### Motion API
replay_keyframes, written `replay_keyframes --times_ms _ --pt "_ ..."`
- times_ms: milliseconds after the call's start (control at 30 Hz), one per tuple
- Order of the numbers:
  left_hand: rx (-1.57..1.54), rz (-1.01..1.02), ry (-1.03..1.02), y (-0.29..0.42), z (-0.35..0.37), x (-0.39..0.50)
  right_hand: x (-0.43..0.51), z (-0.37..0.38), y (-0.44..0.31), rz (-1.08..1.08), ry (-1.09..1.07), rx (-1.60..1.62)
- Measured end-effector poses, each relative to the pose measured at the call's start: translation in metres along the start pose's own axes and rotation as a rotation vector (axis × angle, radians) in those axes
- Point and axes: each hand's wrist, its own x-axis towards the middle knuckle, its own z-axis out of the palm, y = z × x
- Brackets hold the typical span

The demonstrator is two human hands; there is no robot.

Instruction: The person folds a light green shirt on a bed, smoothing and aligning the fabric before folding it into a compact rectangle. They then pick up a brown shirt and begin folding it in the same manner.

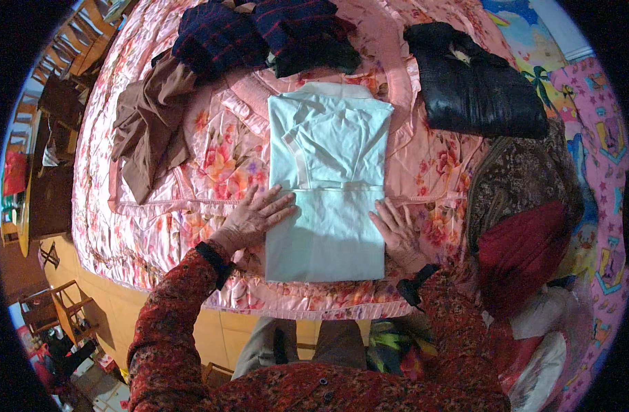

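Note:
A pale mint collared shirt lies folded into a long rectangle on a pink floral bedspread. Its collar points away from me, and a cuff shows on the upper half. A folded edge crosses the shirt near its middle. My left hand rests flat with fingers spread, fingertips on the shirt's left edge. On the opposite side my right hand has its fingertips at the right edge, fingers apart. Neither hand grips anything.
Dark plaid clothing is heaped at the far side. A brown garment lies crumpled at left. To the right are a folded black jacket, a dark patterned garment and a dark red cloth. Wooden chairs stand on the floor at lower left.

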Motion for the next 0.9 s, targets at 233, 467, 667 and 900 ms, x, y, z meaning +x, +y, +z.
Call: replay_keyframes --times_ms 233,467,667,900 --pt "-0.164 0.124 0.059 -0.015 0.000 0.018 0.035 0.007 0.021 -0.112 -0.183 0.112" --pt "-0.971 -0.188 -0.267 -0.077 -0.021 0.069 0.075 -0.029 0.067 0.209 -0.496 1.072" --pt "-1.697 -0.635 0.174 -0.115 -0.017 0.101 0.144 -0.020 0.119 0.627 -0.062 1.332" --pt "-1.468 -0.643 0.361 -0.110 0.014 0.105 0.154 0.026 0.117 0.742 0.176 1.310"
